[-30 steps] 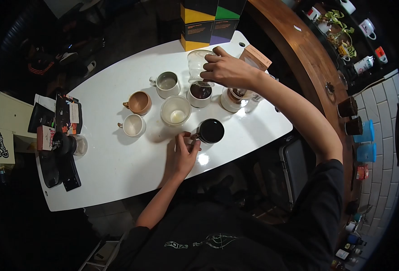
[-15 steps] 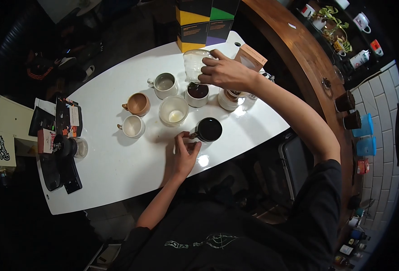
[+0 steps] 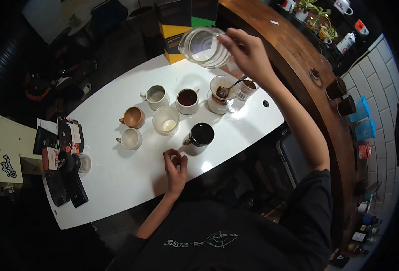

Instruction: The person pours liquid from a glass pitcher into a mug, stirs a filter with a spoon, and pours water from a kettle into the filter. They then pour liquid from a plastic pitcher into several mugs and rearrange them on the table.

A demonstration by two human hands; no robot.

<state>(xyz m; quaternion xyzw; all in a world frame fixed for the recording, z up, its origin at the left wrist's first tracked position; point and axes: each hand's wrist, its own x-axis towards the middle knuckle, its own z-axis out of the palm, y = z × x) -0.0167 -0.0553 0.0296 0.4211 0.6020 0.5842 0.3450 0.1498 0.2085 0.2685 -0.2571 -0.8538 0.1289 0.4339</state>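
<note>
High over the back of the table, my right hand [image 3: 247, 52] is closed around a clear glass carafe [image 3: 204, 49], tilted so that its open mouth shows. My left hand [image 3: 176, 170] hovers by the front edge, fingers loosely curled and apart from the thumb, with nothing visible in it. Just right of it stands a black mug [image 3: 202, 134] of dark liquid, not touched. Behind are a clear glass bowl [image 3: 166, 121] with a little pale liquid and a white mug [image 3: 188, 100] of dark coffee. A coffee dripper [image 3: 223, 88] holds grounds and a spoon, on a glass server.
On the left of the white table [image 3: 109, 180] are a grey mug [image 3: 156, 96], a brown mug [image 3: 134, 117] and a cream mug [image 3: 130, 138]. A small glass [image 3: 247, 89] of grounds stands beside the dripper. Boxes [image 3: 174, 38] rise at the back; a wooden counter [image 3: 294, 58] runs along the right.
My right hand has raised and tilted the carafe, uncovering the dripper. My left hand has come away from the black mug's handle. The camera view has shifted.
</note>
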